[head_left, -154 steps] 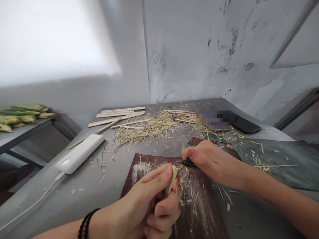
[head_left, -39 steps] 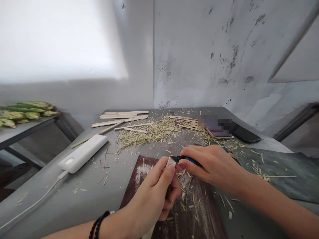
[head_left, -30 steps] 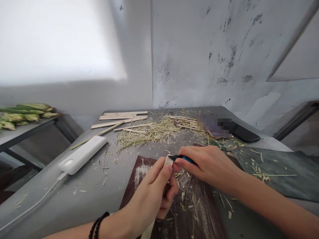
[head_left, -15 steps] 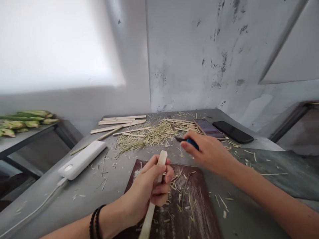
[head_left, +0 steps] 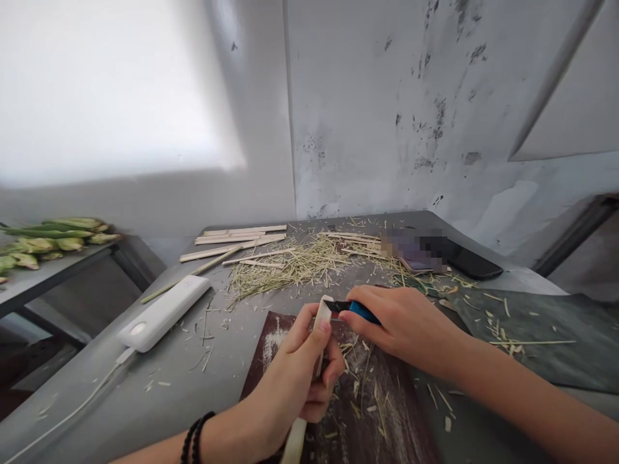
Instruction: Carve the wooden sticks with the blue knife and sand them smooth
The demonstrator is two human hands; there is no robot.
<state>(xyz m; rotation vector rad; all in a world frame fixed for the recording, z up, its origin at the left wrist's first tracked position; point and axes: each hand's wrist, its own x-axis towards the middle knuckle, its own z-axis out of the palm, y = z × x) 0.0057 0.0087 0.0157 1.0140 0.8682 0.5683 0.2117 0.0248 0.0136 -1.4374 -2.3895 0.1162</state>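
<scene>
My left hand (head_left: 300,377) is closed round a pale flat bamboo strip (head_left: 323,312), holding it upright over a dark reddish-brown mat (head_left: 387,419). The strip's lower end (head_left: 294,448) runs out under my wrist. My right hand (head_left: 403,325) grips a small knife with a blue handle (head_left: 360,311), and its dark blade (head_left: 336,305) touches the strip's upper end. Thin shavings lie scattered on the mat beneath both hands.
On the grey table (head_left: 159,393) lie a white power bank (head_left: 164,314) with its cable, a heap of bamboo shavings (head_left: 290,263), several cut strips (head_left: 239,233) at the back, and two phones (head_left: 445,256). A dark green sheet (head_left: 532,328) lies right. Green stalks (head_left: 48,235) rest on a side shelf.
Half a second ago my right hand with the knife was out beyond the strip near the shavings. It has come back, and the blade is again at the strip's top end.
</scene>
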